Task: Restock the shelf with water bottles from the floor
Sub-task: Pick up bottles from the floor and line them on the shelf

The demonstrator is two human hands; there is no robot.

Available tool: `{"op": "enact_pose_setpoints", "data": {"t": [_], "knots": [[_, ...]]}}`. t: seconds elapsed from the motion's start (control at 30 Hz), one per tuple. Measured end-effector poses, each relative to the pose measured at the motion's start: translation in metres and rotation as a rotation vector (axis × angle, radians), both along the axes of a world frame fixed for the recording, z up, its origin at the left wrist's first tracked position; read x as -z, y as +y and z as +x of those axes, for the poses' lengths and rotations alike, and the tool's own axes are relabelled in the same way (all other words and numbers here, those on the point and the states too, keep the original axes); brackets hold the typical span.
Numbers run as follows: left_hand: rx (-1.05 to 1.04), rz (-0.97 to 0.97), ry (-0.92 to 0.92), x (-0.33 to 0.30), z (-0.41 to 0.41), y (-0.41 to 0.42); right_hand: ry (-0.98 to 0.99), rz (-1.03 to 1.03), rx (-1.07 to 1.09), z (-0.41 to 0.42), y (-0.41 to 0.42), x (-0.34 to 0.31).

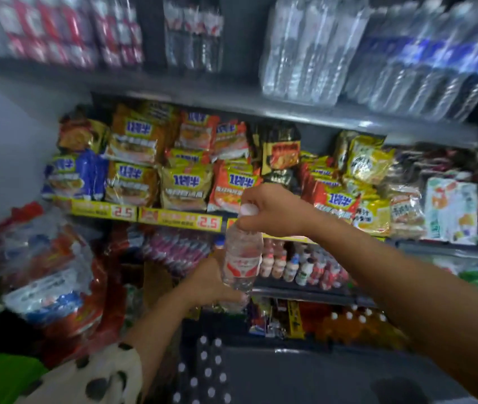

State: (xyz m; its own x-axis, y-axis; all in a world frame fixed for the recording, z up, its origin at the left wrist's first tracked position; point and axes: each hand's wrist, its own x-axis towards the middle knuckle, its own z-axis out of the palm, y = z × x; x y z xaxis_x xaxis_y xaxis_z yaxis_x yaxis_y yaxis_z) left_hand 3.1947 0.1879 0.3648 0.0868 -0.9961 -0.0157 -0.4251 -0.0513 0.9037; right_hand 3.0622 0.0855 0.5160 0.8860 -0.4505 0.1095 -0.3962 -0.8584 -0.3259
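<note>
A clear water bottle (242, 258) with a red-and-white label and a pale cap is upright in mid-air in front of the shelves. My right hand (272, 209) grips its neck and cap from above. My left hand (211, 282) holds its base from below and behind. Below, several more bottles (202, 371) with white caps stand in a dark pack near the floor. The top shelf (150, 87) carries packs of water bottles (310, 51), with a dark gap between the packs.
The middle shelf is packed with instant noodle bags (185, 182) above yellow price tags (173, 218). Small drink bottles (299, 266) fill a lower shelf. Plastic-wrapped packs (54, 272) are piled at the left against a white wall.
</note>
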Motion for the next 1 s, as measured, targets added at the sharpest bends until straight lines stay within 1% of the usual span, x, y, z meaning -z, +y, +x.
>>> {"op": "enact_pose_setpoints", "data": {"t": [0.1,0.23,0.3,0.37,0.57,0.67,0.83,0.93,1.0], "knots": [[0.011,-0.025,-0.027,-0.052,0.006,-0.008,-0.058,-0.003,0.014,0.000,-0.008,-0.045],[0.043,-0.038,-0.053,-0.108,0.018,-0.014,-0.158,0.029,-0.025,-0.002,-0.012,-0.091],[0.069,-0.052,-0.077,-0.134,0.025,-0.018,-0.213,-0.025,-0.028,0.006,-0.012,-0.110],[0.052,-0.073,-0.098,-0.161,0.032,-0.022,-0.249,-0.113,-0.017,0.020,-0.014,-0.134],[0.021,-0.202,-0.209,-0.264,0.077,-0.044,-0.403,-0.337,0.028,0.060,-0.023,-0.234],[-0.033,-0.293,-0.254,-0.307,0.102,-0.057,-0.499,-0.374,0.073,0.082,-0.036,-0.275],[-0.101,-0.388,-0.251,-0.345,0.144,-0.093,-0.556,-0.425,0.124,0.119,-0.061,-0.313],[-0.127,-0.394,-0.260,-0.351,0.166,-0.116,-0.556,-0.447,0.132,0.144,-0.080,-0.318],[-0.142,-0.381,-0.268,-0.348,0.178,-0.134,-0.514,-0.430,0.147,0.160,-0.096,-0.315]]}}
